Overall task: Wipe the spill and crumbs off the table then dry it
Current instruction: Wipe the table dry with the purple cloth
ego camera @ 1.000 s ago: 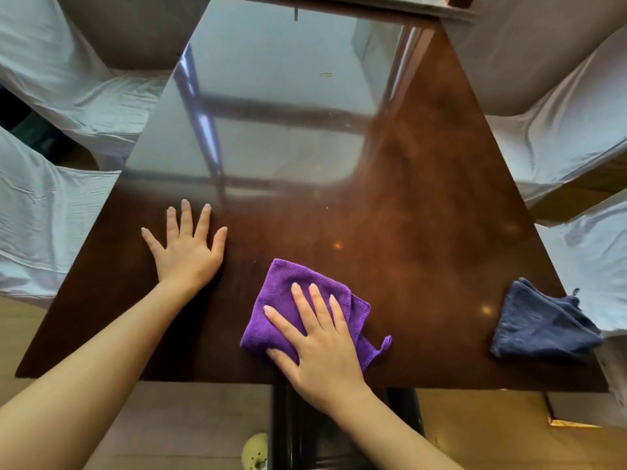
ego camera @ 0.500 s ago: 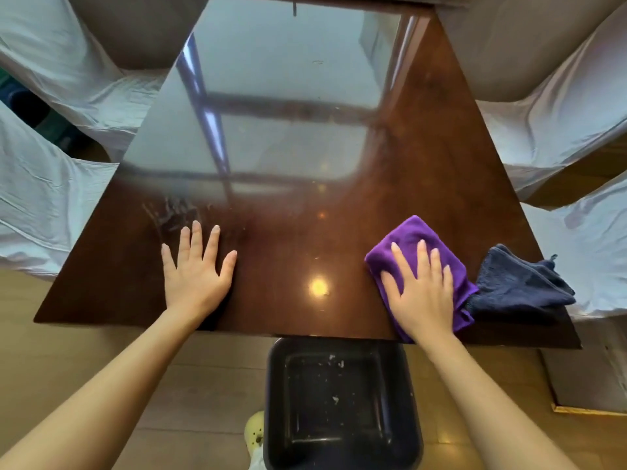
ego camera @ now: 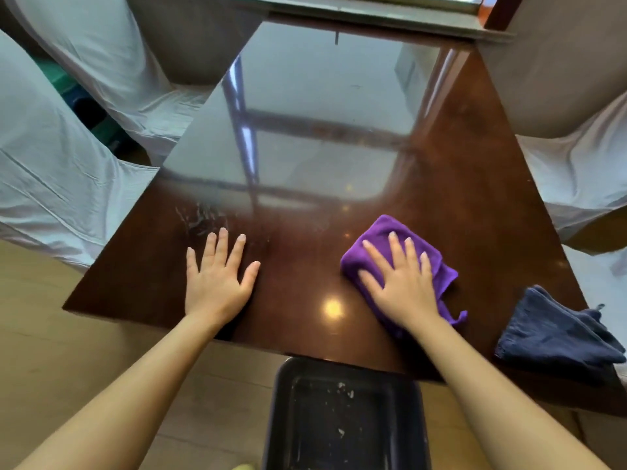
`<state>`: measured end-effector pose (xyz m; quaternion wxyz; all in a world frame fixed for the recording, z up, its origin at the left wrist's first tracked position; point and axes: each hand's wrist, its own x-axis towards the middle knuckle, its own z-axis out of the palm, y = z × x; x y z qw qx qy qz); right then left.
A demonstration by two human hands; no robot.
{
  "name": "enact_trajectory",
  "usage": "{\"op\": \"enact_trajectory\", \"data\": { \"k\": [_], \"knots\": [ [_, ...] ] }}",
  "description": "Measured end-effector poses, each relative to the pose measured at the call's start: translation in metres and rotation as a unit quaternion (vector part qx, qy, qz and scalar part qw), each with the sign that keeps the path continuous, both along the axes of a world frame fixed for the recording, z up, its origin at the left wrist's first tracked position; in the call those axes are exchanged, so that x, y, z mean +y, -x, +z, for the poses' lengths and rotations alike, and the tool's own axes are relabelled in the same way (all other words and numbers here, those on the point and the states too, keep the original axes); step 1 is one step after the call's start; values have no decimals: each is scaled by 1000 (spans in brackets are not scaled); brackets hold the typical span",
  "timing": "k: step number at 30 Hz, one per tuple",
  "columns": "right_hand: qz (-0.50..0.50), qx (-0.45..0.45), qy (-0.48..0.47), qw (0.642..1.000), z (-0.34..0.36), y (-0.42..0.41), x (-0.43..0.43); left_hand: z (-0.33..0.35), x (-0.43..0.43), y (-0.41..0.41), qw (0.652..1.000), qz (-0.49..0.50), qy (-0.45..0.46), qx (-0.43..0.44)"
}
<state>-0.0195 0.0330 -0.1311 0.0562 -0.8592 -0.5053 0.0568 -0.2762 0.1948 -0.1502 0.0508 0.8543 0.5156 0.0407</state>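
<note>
At the bottom centre of the frame a dark bin [ego camera: 342,415] stands just below the near edge of the table [ego camera: 475,184], with a few pale crumbs inside it. A little higher, the right hand [ego camera: 402,283] lies flat with spread fingers on a folded purple cloth [ego camera: 383,232] and presses it on the wood, not gripping it. The left hand [ego camera: 217,283] is open and empty, palm down on the table, left of centre. At the lower right a dark blue cloth [ego camera: 556,330] lies near the edge, apart from the purple one.

Just above the left fingers there are wet streaks [ego camera: 200,217] — this part is, I think, not wiped yet. The risk is that the purple cloth only spreads the wetness, or pushes crumbs past the bin onto the floor. The blue cloth may also get damp, or slip off the edge, if a stroke goes too far to the right.
</note>
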Motion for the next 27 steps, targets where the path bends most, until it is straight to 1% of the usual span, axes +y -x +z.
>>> {"op": "enact_trajectory", "data": {
  "k": [6, 8, 10, 12, 15, 18, 20, 22, 24, 27],
  "knots": [
    [-84, 15, 12, 996, -5, -37, 84, -4, 0, 0, 1000, 2, -12, 11],
    [-104, 16, 14, 994, -5, -34, 99, -4, -1, 0, 1000, 0, -12, 9],
    [-101, 11, 8, 995, -4, -20, 99, -3, -2, 0, 1000, -6, -8, 6],
    [-51, 4, -8, 999, -1, 4, 83, -2, -3, -1, 1000, -8, -6, 4],
    [54, 7, -30, 998, 0, 52, 31, -2, -3, -2, 1000, -8, -14, 1],
    [127, 9, 3, 992, -4, 83, -28, -1, -3, -2, 1000, -5, -12, -8],
    [152, -5, 21, 988, -4, 71, -49, -1, -5, -1, 1000, -8, -4, -7],
    [128, -4, 22, 992, -2, 43, -48, 0, -6, -1, 1000, -11, -1, -5],
    [51, 0, 12, 999, 0, 11, -30, 1, -5, -1, 1000, -13, -3, -5],
    [-49, -23, 8, 999, 1, -33, 17, 0, -5, -1, 1000, -16, -6, -4]
  ]
}}
